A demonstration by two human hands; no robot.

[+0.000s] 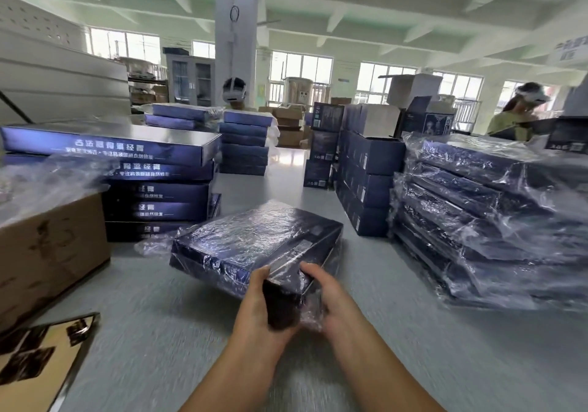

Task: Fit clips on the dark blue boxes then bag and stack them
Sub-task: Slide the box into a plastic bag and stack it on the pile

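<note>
From the head view, the left hand (pixel 259 303) and right hand (pixel 327 290) each curl their grip around the near end of a dark blue box (pixel 254 246) in a clear bag, tilted above the grey worktop (pixel 397 348). Bagged boxes (pixel 483 220) sit stacked at right, bare boxes (pixel 152 182) at left
</note>
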